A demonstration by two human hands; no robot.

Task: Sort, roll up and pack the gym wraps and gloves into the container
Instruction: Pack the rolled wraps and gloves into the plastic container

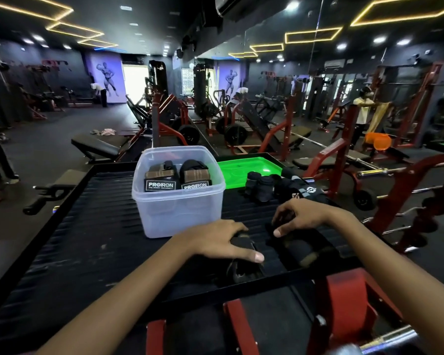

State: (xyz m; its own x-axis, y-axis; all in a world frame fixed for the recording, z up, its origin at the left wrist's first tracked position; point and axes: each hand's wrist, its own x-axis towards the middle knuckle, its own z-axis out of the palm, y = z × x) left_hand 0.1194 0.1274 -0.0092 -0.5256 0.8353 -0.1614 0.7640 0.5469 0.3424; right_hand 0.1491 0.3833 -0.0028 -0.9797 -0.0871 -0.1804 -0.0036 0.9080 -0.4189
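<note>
On a black ribbed counter (108, 208) in a dim gym stands a clear plastic container (178, 201), square with rounded corners and no lid on it. Inside sit two rolled wraps (178, 176), black and tan with white lettering on the labels, so part of the packing appears done. Behind and to the right of the container lie a few more dark rolls (260, 185) beside a black glove (303, 192) with white print, still to be packed. Nearer the camera, the left hand (224, 242) rests on a flat black glove (242, 267), fingers curled over its upper edge and thumb stretched along it. The right hand (303, 216) hovers with bent fingers touching a second dark, soft-looking piece (305, 248); whether it grips is unclear. A glossy green tray (246, 167) sits at the far edge. Roughly half the gear seems unpacked.
</note>
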